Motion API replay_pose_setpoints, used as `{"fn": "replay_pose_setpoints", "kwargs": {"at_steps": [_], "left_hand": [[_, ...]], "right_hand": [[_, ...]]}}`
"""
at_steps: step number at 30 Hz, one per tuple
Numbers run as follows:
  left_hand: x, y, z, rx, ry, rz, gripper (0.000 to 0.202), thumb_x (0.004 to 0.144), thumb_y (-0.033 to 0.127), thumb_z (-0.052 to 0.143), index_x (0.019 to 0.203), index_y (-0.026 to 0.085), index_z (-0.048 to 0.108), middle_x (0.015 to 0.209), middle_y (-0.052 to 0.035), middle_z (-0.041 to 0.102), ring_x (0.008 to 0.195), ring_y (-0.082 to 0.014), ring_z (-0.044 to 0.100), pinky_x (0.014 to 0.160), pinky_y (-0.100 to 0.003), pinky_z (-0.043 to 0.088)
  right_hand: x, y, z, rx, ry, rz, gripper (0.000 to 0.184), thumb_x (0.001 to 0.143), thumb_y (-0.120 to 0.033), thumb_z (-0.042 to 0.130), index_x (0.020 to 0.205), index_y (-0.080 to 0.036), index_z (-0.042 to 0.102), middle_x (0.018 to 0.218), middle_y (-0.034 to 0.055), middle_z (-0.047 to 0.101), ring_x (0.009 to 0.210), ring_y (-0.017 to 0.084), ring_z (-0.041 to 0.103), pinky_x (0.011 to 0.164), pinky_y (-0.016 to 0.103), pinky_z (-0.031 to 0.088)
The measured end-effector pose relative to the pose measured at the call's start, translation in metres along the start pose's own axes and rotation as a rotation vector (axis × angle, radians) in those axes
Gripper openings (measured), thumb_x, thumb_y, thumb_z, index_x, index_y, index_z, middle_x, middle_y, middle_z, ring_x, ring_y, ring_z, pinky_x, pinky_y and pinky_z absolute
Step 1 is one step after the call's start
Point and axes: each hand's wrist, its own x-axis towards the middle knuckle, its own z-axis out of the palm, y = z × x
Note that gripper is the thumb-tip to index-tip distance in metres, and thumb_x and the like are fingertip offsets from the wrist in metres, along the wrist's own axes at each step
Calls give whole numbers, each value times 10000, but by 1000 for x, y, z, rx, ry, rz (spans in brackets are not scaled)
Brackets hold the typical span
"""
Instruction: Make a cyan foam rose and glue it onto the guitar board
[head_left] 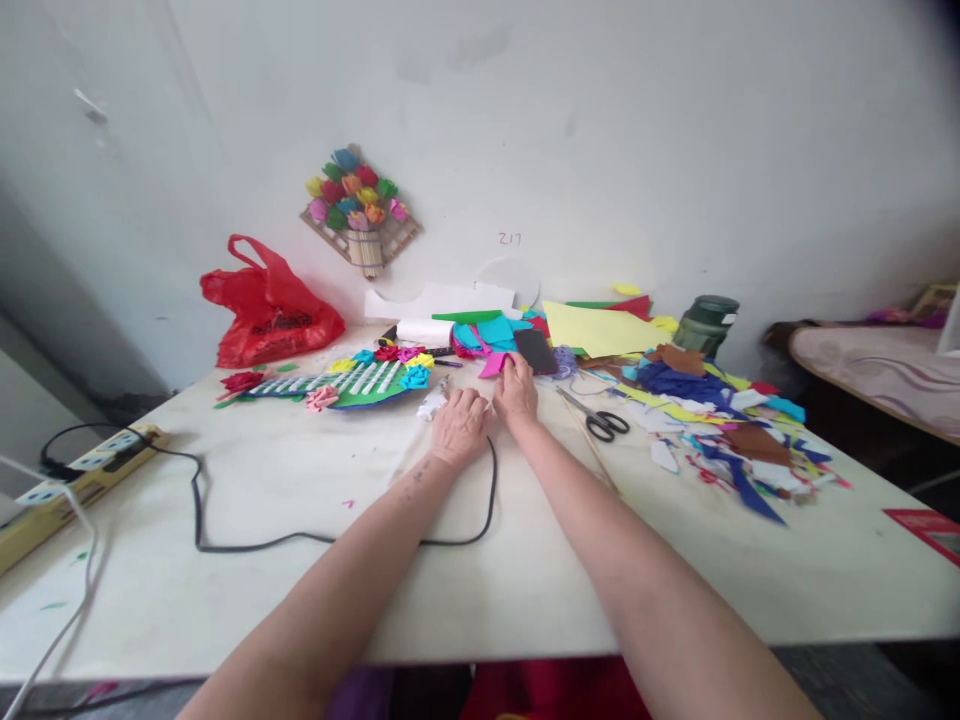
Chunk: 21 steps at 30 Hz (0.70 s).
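Note:
Pink paper (494,364) is pinched in the fingers of my right hand (516,390), just above the table. Close beside it on the left, my left hand (461,424) rests low over the table, its fingers curled down. What lies under those fingers is hidden; a black cord (492,490) runs up to them, and a small white crumpled piece (430,404) shows beside them. Left of my hands lies a green guitar-shaped craft piece (367,390) with white strips and folded paper flowers. Black-handled scissors (606,424) lie open to the right of my right hand.
A power strip (97,465) stands at the left edge, below a red plastic bag (274,310). Paper scraps (705,400) are heaped at the right, near a dark green jar (705,325). Yellow paper (596,330) and a dark phone-like slab (533,350) lie at the back.

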Motion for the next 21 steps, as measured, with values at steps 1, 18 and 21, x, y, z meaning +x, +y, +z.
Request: {"fn": "replay_pose_setpoints", "kwargs": {"at_steps": [1, 18, 21], "left_hand": [[0, 2, -1, 18, -24, -12, 313, 911, 279, 308, 929, 158, 597, 976, -120, 598, 951, -236, 528, 772, -348, 430], [-11, -15, -17, 19, 49, -570, 305, 773, 162, 458, 1047, 157, 592, 1097, -102, 596, 1113, -284, 436, 931, -373, 369], [-14, -19, -8, -7, -10, -587, 393, 758, 157, 466, 1138, 145, 565, 1213, -116, 535, 1155, -289, 415, 985, -401, 330]], "right_hand": [[-4, 0, -2, 17, 10, 15, 471, 743, -98, 417, 1200, -41, 514, 1308, 184, 441, 1181, 257, 405, 1003, 378, 369], [-36, -1, -16, 175, 256, 72, 301, 673, -56, 409, 852, -152, 631, 980, 117, 594, 971, 217, 523, 901, 357, 443], [-36, -1, -18, 188, 263, 75, 290, 677, -60, 407, 824, -157, 638, 970, 110, 597, 962, 217, 524, 895, 355, 443]]}}
